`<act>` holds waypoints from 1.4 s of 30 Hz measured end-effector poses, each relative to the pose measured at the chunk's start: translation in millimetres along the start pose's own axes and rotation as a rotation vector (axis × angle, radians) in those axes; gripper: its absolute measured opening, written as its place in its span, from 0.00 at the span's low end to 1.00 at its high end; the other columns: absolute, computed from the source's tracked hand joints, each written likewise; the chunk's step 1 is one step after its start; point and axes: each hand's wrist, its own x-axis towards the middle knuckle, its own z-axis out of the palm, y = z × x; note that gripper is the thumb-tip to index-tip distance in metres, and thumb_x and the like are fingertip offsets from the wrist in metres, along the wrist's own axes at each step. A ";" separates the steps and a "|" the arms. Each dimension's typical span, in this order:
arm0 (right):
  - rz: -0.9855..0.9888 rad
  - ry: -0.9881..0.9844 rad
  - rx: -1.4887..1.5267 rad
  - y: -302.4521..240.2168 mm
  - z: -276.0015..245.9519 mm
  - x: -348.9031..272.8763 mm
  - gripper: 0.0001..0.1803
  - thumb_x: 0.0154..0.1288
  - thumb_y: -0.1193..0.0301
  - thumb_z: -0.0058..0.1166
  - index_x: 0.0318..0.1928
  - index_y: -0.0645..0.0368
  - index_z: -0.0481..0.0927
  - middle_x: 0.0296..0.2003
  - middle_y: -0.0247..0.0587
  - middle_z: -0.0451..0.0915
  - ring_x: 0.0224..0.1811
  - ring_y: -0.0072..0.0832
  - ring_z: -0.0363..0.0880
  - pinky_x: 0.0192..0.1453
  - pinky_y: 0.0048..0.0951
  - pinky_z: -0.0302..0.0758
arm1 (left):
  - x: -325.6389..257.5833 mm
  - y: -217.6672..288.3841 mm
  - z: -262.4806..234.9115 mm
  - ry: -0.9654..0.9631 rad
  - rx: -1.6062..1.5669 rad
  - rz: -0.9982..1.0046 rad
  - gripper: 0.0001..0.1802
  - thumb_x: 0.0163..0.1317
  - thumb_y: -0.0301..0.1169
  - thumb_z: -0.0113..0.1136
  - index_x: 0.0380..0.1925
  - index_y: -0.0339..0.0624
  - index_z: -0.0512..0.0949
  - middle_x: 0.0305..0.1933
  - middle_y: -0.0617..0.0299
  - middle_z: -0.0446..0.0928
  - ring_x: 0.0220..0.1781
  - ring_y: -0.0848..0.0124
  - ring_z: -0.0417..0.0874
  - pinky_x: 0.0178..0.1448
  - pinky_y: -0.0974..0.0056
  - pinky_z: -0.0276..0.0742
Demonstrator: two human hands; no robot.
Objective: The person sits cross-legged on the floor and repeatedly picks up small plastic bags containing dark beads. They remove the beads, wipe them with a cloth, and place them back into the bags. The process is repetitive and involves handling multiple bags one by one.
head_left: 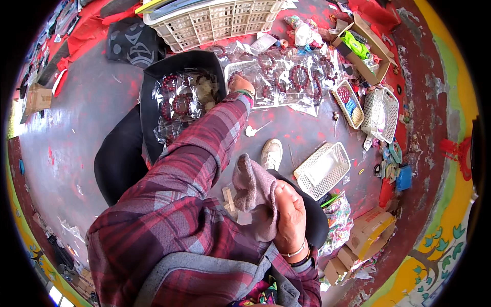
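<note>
My left hand (242, 85) reaches over the left end of a white tray (273, 104). Its fingers are curled at a dark red bead bracelet (234, 77); their tips are partly hidden. Clear-bagged bead bracelets (299, 78) fill the tray. Near my lap, my right hand (290, 215) is closed round a crumpled mauve-grey cloth (255, 192), whose upper end stands up loosely. Under my left forearm, a black box (149, 105) contains more bagged dark red bracelets (182, 104).
A cream plastic crate (215, 24) stands at the far side. To the right are a small basket of coloured beads (350, 104), a white basket (381, 113), a cardboard box (376, 71) and a nearer white basket (323, 170). A black bag (134, 43) lies far left.
</note>
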 end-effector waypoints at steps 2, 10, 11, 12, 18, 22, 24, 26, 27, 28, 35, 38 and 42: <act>0.005 0.016 0.004 -1.2 -1.6 2.9 0.12 0.71 0.70 0.43 0.46 0.63 0.77 0.34 0.31 0.80 0.32 0.15 0.75 0.37 0.17 0.71 | -2.3 0.3 0.6 0.006 0.048 0.030 0.24 0.55 0.29 0.56 0.52 0.34 0.65 0.55 0.44 0.70 0.56 0.51 0.73 0.58 0.53 0.72; 0.028 -0.057 0.015 -3.0 0.9 4.8 0.12 0.72 0.70 0.43 0.47 0.64 0.77 0.35 0.32 0.80 0.34 0.16 0.75 0.39 0.18 0.72 | 5.4 -9.6 -16.0 -0.207 0.047 0.164 0.21 0.55 0.29 0.55 0.49 0.35 0.69 0.54 0.44 0.73 0.57 0.51 0.75 0.60 0.54 0.71; 0.021 -0.028 -0.008 -2.4 3.2 4.6 0.13 0.71 0.69 0.42 0.46 0.63 0.77 0.33 0.33 0.80 0.30 0.16 0.74 0.35 0.18 0.70 | 0.1 -5.3 -19.8 -0.211 0.075 0.176 0.20 0.55 0.28 0.55 0.48 0.34 0.70 0.53 0.44 0.74 0.56 0.51 0.75 0.59 0.54 0.71; 0.014 0.001 -0.031 -1.3 7.0 4.2 0.14 0.71 0.67 0.42 0.45 0.63 0.77 0.30 0.33 0.80 0.25 0.16 0.73 0.30 0.17 0.69 | -4.3 -3.4 -25.5 -0.218 0.071 0.215 0.20 0.54 0.28 0.55 0.48 0.34 0.70 0.51 0.44 0.75 0.55 0.51 0.76 0.58 0.54 0.72; 0.021 -0.036 0.003 -2.8 13.0 -1.3 0.13 0.72 0.67 0.42 0.44 0.63 0.77 0.27 0.33 0.78 0.22 0.17 0.71 0.26 0.18 0.68 | -32.2 -12.5 -53.1 -0.148 -0.269 0.551 0.13 0.51 0.31 0.62 0.36 0.37 0.75 0.36 0.47 0.79 0.39 0.54 0.81 0.44 0.58 0.75; -0.047 -0.126 0.037 3.1 2.7 -4.7 0.13 0.72 0.69 0.42 0.46 0.64 0.77 0.34 0.33 0.80 0.31 0.16 0.76 0.35 0.18 0.73 | -69.0 -18.1 -110.9 -0.759 -0.845 0.632 0.10 0.56 0.23 0.59 0.39 0.36 0.74 0.38 0.59 0.78 0.41 0.69 0.79 0.48 0.63 0.74; -0.133 -0.125 0.022 10.2 -4.3 -4.7 0.13 0.72 0.68 0.43 0.46 0.63 0.77 0.34 0.33 0.80 0.31 0.16 0.77 0.34 0.18 0.73 | -97.7 -25.4 -149.3 -1.099 -1.256 0.553 0.12 0.56 0.22 0.56 0.42 0.35 0.74 0.44 0.56 0.77 0.47 0.66 0.78 0.53 0.59 0.73; -0.242 -0.147 0.087 8.8 -4.6 -6.4 0.17 0.71 0.64 0.43 0.47 0.66 0.76 0.38 0.39 0.81 0.35 0.24 0.79 0.40 0.22 0.76 | -121.1 -35.1 -181.8 -1.288 -1.532 0.529 0.18 0.55 0.21 0.53 0.49 0.35 0.72 0.54 0.50 0.73 0.58 0.57 0.74 0.60 0.49 0.70; -0.301 -0.181 0.137 6.5 -2.7 -8.2 0.19 0.71 0.63 0.42 0.49 0.67 0.74 0.39 0.42 0.81 0.36 0.26 0.80 0.41 0.23 0.76 | -134.6 -36.0 -201.1 -1.331 -1.576 0.476 0.21 0.54 0.22 0.53 0.51 0.36 0.71 0.57 0.49 0.71 0.59 0.55 0.72 0.61 0.47 0.70; -0.359 -0.214 0.187 3.1 -2.9 -10.1 0.21 0.70 0.62 0.42 0.51 0.68 0.73 0.40 0.44 0.80 0.37 0.27 0.80 0.41 0.24 0.77 | -147.2 -36.2 -219.6 -1.375 -1.619 0.421 0.23 0.54 0.24 0.54 0.53 0.36 0.69 0.59 0.48 0.69 0.61 0.52 0.71 0.62 0.46 0.69; -0.604 -0.076 0.342 9.1 -4.2 -12.9 0.18 0.71 0.59 0.38 0.51 0.57 0.72 0.40 0.35 0.78 0.33 0.22 0.74 0.28 0.22 0.68 | -219.2 -42.3 -275.8 -1.333 -1.761 0.350 0.40 0.63 0.65 0.31 0.67 0.52 0.56 0.65 0.44 0.63 0.60 0.44 0.69 0.57 0.37 0.68; -0.708 -0.053 0.220 14.6 -4.5 -17.1 0.19 0.71 0.59 0.39 0.55 0.56 0.70 0.45 0.35 0.76 0.37 0.23 0.74 0.34 0.24 0.70 | -237.4 -55.4 -280.2 -1.401 -1.735 0.354 0.39 0.64 0.64 0.28 0.68 0.53 0.55 0.64 0.46 0.64 0.58 0.44 0.70 0.57 0.36 0.67; -0.984 0.001 -0.305 33.5 4.8 -4.9 0.22 0.68 0.70 0.46 0.62 0.55 0.67 0.56 0.40 0.71 0.51 0.28 0.72 0.47 0.29 0.73 | -258.2 -72.9 -276.6 -1.432 -1.724 0.211 0.36 0.67 0.61 0.28 0.68 0.54 0.54 0.62 0.48 0.66 0.55 0.44 0.72 0.57 0.35 0.66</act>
